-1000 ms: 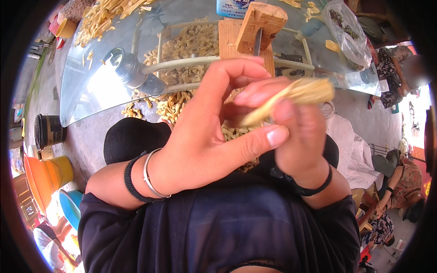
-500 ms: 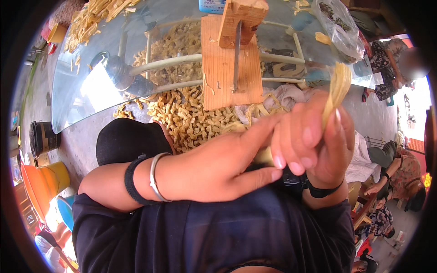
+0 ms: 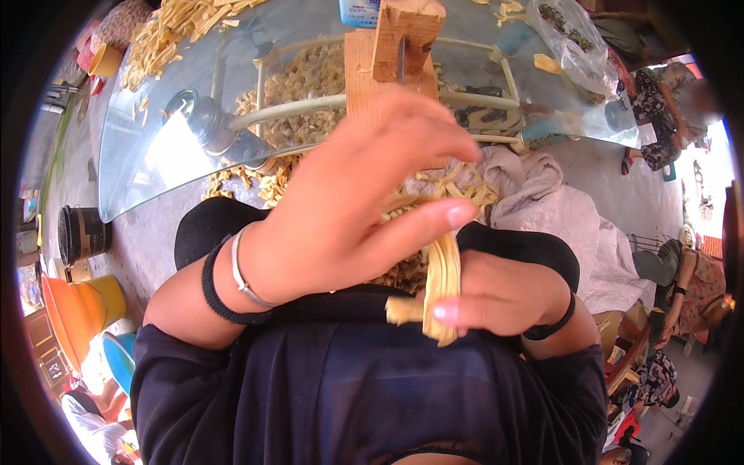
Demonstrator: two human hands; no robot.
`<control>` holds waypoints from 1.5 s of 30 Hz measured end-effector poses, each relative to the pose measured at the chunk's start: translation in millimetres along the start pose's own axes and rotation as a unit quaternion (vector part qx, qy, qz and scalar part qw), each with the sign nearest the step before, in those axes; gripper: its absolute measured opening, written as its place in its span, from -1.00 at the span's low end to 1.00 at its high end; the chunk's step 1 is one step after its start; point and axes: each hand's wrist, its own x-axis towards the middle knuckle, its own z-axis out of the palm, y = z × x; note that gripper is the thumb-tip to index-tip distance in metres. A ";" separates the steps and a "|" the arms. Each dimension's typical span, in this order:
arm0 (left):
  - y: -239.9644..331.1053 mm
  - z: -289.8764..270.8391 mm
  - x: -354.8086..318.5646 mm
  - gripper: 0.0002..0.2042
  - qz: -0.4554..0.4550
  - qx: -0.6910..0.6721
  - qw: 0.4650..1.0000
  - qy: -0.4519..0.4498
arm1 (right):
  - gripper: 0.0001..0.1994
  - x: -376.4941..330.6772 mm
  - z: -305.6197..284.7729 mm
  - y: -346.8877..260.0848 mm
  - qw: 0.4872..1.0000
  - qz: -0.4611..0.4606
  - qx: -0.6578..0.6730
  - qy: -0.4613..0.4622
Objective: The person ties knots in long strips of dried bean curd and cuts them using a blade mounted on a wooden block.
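Over my lap, my right hand [image 3: 508, 294] pinches a folded bundle of flat, pale yellow fibrous strips [image 3: 444, 271]. Its thumb lies across the lower part, and a short end sticks out leftward. Above and to the left, my left hand [image 3: 349, 201] is raised, slightly blurred, its fingers stretched and thumb apart with nothing held. That thumb tip is close to the bundle's upper end. Beyond the left hand lies a wooden board [image 3: 360, 70] with an upright wooden block [image 3: 407, 31] and a narrow metal blade, now partly covered by the hand.
A glass table [image 3: 310, 62] carries the board, yellow strips [image 3: 167, 39] and a plastic bag [image 3: 570, 46]. Short yellow pieces [image 3: 271, 186] are heaped below. A pale cloth [image 3: 558, 225] lies at right, a black bucket [image 3: 81, 232] at left. Other people sit at right.
My hands were together at the right around the strip, which pointed up. They have separated: the left moved up and left, opening; the right lowered toward my lap with the folded strips.
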 end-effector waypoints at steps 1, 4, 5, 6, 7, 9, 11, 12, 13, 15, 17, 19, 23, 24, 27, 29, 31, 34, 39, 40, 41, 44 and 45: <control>3.6 -5.4 0.7 -0.67 -0.008 -0.014 1.000 -0.011 | -0.65 -4.9 -0.8 -1.4 0.996 0.046 0.062 0.044; 15.8 -13.6 -7.0 -0.66 -0.061 -0.049 0.989 -0.125 | -0.70 -7.7 3.2 -0.2 0.979 0.049 0.141 0.137; 18.6 -12.3 -9.5 -0.69 -0.072 -0.045 0.979 -0.184 | -0.69 -6.4 4.7 0.6 0.972 0.043 0.171 0.158; 16.6 -6.8 -14.8 -0.73 -0.083 -0.082 0.974 -0.195 | -0.71 -5.8 5.4 -3.2 0.965 0.030 0.195 0.174; 17.4 -4.1 -15.1 -0.73 -0.101 -0.106 0.972 -0.184 | -0.71 -6.3 3.4 -1.6 0.966 0.008 0.155 0.206; 28.5 -12.8 -5.7 -0.73 -0.198 -0.113 0.961 -0.155 | -0.71 -7.2 -1.6 1.9 0.960 -0.038 0.074 0.266; 29.3 -7.8 -3.4 -0.72 -0.370 -0.238 0.895 -0.076 | -0.71 1.1 0.1 3.9 0.924 -0.084 0.016 0.373; 22.5 -2.1 -9.3 -0.73 -0.266 -0.149 0.950 -0.071 | -0.70 3.1 -1.0 10.7 0.917 -0.097 -0.010 0.386; 17.8 2.0 -15.4 -0.72 -0.158 -0.057 0.984 -0.060 | -0.70 4.8 -2.2 14.6 0.912 -0.108 -0.037 0.395; 15.3 4.9 -16.3 -0.78 -0.015 0.051 0.996 -0.077 | -0.82 4.4 -3.6 7.7 0.917 -0.120 -0.034 0.380; 10.8 13.0 -16.4 -0.78 0.082 0.106 0.989 -0.067 | -0.88 1.3 -3.3 5.7 0.923 -0.136 -0.039 0.358; 7.6 1.7 -17.2 -0.72 0.023 0.016 0.997 -0.076 | -0.92 1.6 0.2 7.6 0.914 -0.156 0.041 0.373; -1.2 11.1 -20.5 -0.64 -0.093 -0.125 0.986 -0.051 | -0.88 -4.6 -5.4 9.3 0.916 -0.183 0.004 0.356; -0.8 10.6 -18.7 -0.65 -0.085 -0.126 0.987 -0.060 | -0.87 0.0 -1.4 7.1 0.911 -0.198 0.010 0.362; -5.0 7.3 -19.8 -0.67 -0.086 -0.168 0.978 -0.083 | -0.81 2.8 1.2 12.8 0.896 -0.234 -0.070 0.370; -1.5 3.9 -20.9 -0.67 -0.150 -0.250 0.953 -0.076 | -0.79 7.2 -2.4 13.6 0.854 -0.275 -0.228 0.379; 9.7 0.3 -19.3 -0.67 -0.269 -0.378 0.885 -0.049 | -0.74 11.5 -6.8 13.5 0.755 -0.304 -0.409 0.413; 17.4 4.3 -15.8 -0.62 -0.330 -0.338 0.881 0.000 | -0.68 17.3 -9.9 25.6 0.624 -0.291 -0.557 0.465; 26.5 22.4 -29.4 -0.78 -0.083 -0.130 0.983 0.099 | -0.57 12.5 -7.9 21.3 0.600 -0.267 -0.579 0.483; 21.3 16.4 -31.8 -0.80 -0.075 -0.123 0.989 0.035 | -0.56 13.0 -7.2 21.3 0.605 -0.264 -0.564 0.497; 21.5 18.7 -31.3 -0.73 -0.129 -0.174 0.975 0.057 | -0.56 13.7 -6.8 21.2 0.609 -0.261 -0.548 0.510; 15.7 20.7 -22.8 -0.69 -0.182 -0.194 0.963 0.053 | -0.57 12.9 -6.6 20.2 0.632 -0.286 -0.528 0.491; 13.3 18.1 -21.6 -0.77 -0.165 -0.169 0.971 0.020 | -0.54 13.1 -5.6 19.5 0.634 -0.290 -0.532 0.480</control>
